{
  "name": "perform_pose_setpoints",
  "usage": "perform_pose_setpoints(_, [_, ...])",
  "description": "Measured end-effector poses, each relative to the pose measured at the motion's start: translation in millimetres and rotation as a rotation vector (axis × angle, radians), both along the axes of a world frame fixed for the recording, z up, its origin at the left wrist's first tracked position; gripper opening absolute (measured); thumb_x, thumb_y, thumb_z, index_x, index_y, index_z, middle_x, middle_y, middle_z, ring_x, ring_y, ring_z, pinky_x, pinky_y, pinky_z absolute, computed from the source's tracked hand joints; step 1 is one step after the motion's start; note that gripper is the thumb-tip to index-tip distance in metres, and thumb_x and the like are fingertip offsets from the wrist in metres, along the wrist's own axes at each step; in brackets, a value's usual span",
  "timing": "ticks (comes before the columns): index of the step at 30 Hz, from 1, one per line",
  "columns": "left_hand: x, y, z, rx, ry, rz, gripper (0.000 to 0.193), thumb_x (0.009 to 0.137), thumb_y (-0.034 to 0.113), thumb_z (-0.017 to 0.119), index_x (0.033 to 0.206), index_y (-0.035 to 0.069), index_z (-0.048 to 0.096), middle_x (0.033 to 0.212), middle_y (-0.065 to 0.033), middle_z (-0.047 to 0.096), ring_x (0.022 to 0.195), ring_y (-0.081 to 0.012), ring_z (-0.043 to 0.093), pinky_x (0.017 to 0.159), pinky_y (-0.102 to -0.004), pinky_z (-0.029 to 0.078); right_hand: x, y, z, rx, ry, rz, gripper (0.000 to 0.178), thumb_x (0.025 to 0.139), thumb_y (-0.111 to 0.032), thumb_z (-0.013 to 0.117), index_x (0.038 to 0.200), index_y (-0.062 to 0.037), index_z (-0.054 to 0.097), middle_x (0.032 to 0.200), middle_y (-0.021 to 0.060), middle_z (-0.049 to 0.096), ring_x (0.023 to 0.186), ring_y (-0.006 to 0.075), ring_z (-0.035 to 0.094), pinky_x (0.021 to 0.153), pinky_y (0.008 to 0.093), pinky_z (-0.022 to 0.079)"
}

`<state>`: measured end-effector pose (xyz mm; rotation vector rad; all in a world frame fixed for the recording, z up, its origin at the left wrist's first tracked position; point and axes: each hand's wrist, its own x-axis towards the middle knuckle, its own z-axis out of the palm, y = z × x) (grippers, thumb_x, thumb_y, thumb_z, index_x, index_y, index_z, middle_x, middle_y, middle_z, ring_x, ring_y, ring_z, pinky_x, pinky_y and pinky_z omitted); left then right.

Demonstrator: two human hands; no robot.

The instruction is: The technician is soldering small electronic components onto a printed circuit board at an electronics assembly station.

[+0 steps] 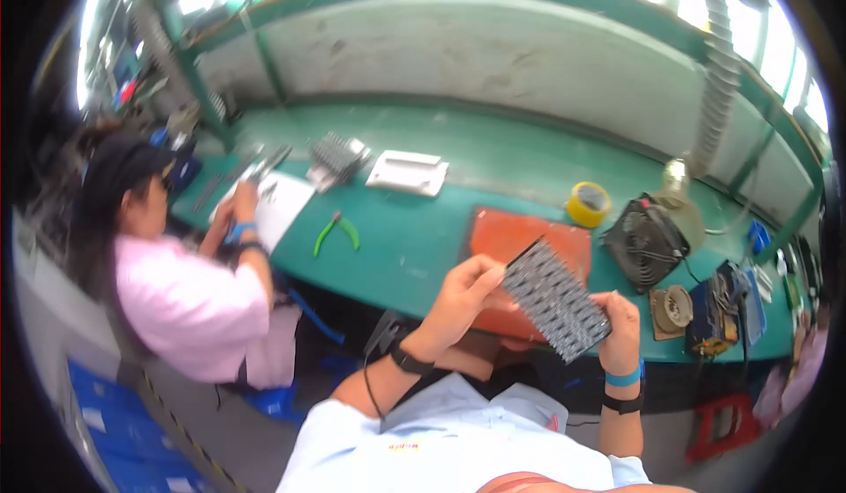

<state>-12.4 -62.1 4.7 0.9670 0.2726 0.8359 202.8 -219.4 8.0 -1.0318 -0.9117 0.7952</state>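
A dark rectangular panel (557,299), covered in rows of small grey and black parts and looking like a circuit board, is held tilted between my hands. My left hand (463,296) pinches its upper left edge between thumb and fingers. At the lower right corner, my right hand (622,324) grips it with curled fingers. Beneath and behind the panel lies an orange-red mat (502,229) on the green bench (405,264). Green-handled cutters (337,232) rest on the bench, left of the mat. The panel's underside is hidden.
A yellow tape roll (589,204), black fan (647,243), round metal holder (672,310) and dark box-shaped device (716,315) stand to the right. Farther left are a white tray (408,172) and stacked grey panels (337,158). A co-worker (189,299) handles small things over white paper (286,204).
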Motion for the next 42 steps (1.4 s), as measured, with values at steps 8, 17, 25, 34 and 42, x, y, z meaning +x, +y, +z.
perform_pose_setpoints(8, [-40.5, -4.2, -27.7, 0.061, -0.452, 0.012, 0.073, 0.088, 0.040, 0.073, 0.142, 0.008, 0.034, 0.131, -0.0160, 0.055, 0.116, -0.0257, 0.059, 0.101, -0.0430, 0.050, -65.2, 66.2, 26.1, -0.212, 0.322, 0.270, 0.031, 0.104, -0.024, 0.047, 0.094, 0.0005, 0.062, 0.085, 0.0058, 0.066, 0.080, 0.0121, 0.064, 0.072, 0.0262, 0.051])
perform_pose_setpoints(17, [-153.7, -27.3, -51.3, -0.070, -0.345, 0.308, 0.139, 0.054, 0.056, 0.092, 0.157, 0.016, 0.007, 0.145, -0.0214, 0.043, 0.133, -0.0337, 0.047, 0.112, -0.0513, 0.040, -161.4, 146.4, 23.0, -0.400, -0.074, 0.747, 0.030, 0.102, -0.024, 0.053, 0.092, 0.0021, 0.064, 0.078, 0.0045, 0.065, 0.070, 0.0116, 0.062, 0.064, 0.0269, 0.051])
perform_pose_setpoints(25, [-179.3, -27.9, -63.3, -0.120, -0.256, 0.491, 0.136, 0.056, 0.061, 0.088, 0.157, 0.016, 0.008, 0.145, -0.0212, 0.043, 0.133, -0.0357, 0.047, 0.111, -0.0512, 0.041, -226.4, 309.1, -28.0, 0.066, -1.069, 0.293, 0.034, 0.092, -0.031, 0.064, 0.103, 0.0011, 0.066, 0.084, 0.0174, 0.068, 0.080, 0.0318, 0.067, 0.072, 0.0395, 0.053])
perform_pose_setpoints(34, [-174.2, -23.5, -74.1, -0.110, -0.075, 0.590, 0.128, 0.063, 0.076, 0.073, 0.156, 0.012, 0.012, 0.146, -0.0235, 0.043, 0.133, -0.0377, 0.047, 0.112, -0.0512, 0.039, -220.9, 381.3, -61.0, -0.207, -1.493, 0.182, 0.040, 0.088, -0.037, 0.065, 0.112, -0.0049, 0.062, 0.109, 0.0192, 0.061, 0.101, 0.0389, 0.061, 0.088, 0.0457, 0.051])
perform_pose_setpoints(42, [-170.8, -15.5, -81.2, -0.121, -0.051, 0.589, 0.129, 0.063, 0.077, 0.072, 0.156, 0.012, 0.011, 0.146, -0.0237, 0.042, 0.132, -0.0374, 0.047, 0.112, -0.0512, 0.039, -203.7, 336.7, -55.1, -0.177, -1.644, 0.159, 0.061, 0.082, -0.048, 0.071, 0.129, -0.0111, 0.058, 0.116, 0.0167, 0.060, 0.109, 0.0376, 0.059, 0.090, 0.0437, 0.050])
